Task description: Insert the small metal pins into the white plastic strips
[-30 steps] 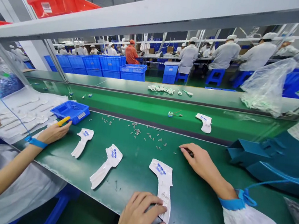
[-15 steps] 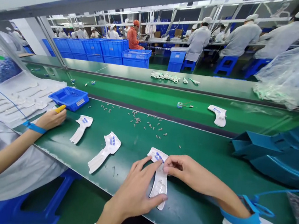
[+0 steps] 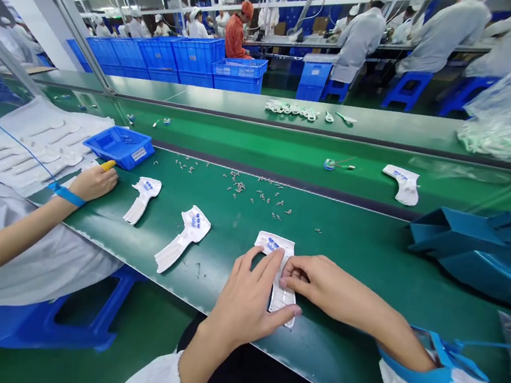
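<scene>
at the near edge of the green bench (image 3: 360, 257) the left hand (image 3: 247, 298) lies spread flat on a white shell (image 3: 271, 244), the right hand (image 3: 319, 283) beside it with fingertips pinched together on the shell's middle, loose screws (image 3: 255, 194) scattered beyond

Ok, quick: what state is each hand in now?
Left hand: open, fingers spread, pressing down the white plastic part.
Right hand: fingertips pinched shut at the same part; anything held cannot be told.
</scene>
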### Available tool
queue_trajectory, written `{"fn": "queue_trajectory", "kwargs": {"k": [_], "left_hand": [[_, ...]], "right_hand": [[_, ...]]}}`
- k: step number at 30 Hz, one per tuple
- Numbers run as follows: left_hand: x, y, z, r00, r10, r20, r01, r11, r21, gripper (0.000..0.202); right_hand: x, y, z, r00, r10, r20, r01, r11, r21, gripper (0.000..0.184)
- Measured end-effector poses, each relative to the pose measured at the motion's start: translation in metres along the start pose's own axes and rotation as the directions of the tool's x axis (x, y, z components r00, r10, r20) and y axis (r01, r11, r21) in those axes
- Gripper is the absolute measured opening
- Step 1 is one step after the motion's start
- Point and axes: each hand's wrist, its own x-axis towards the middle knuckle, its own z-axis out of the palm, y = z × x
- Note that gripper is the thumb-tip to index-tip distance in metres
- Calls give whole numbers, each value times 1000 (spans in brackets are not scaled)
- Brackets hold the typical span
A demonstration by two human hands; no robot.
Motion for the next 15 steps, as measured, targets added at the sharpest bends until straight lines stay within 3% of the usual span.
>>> {"fn": "queue_trajectory", "kwargs": {"k": [8, 12, 15], "left_hand": [[1, -1, 1, 1000, -4, 10, 4, 1000, -14, 70], [1, 0, 1, 1000, -2, 5, 2, 1000, -21, 70], [2, 1, 0, 1000, 1, 8, -1, 1000, -21, 71]], "right_hand": [[2, -1, 1, 998, 59, -23, -60, 998, -31, 13], [4, 4, 7, 993, 102, -53, -105, 993, -59, 16], [3, 7, 2, 997, 55, -45, -56, 998, -41, 20]]}}
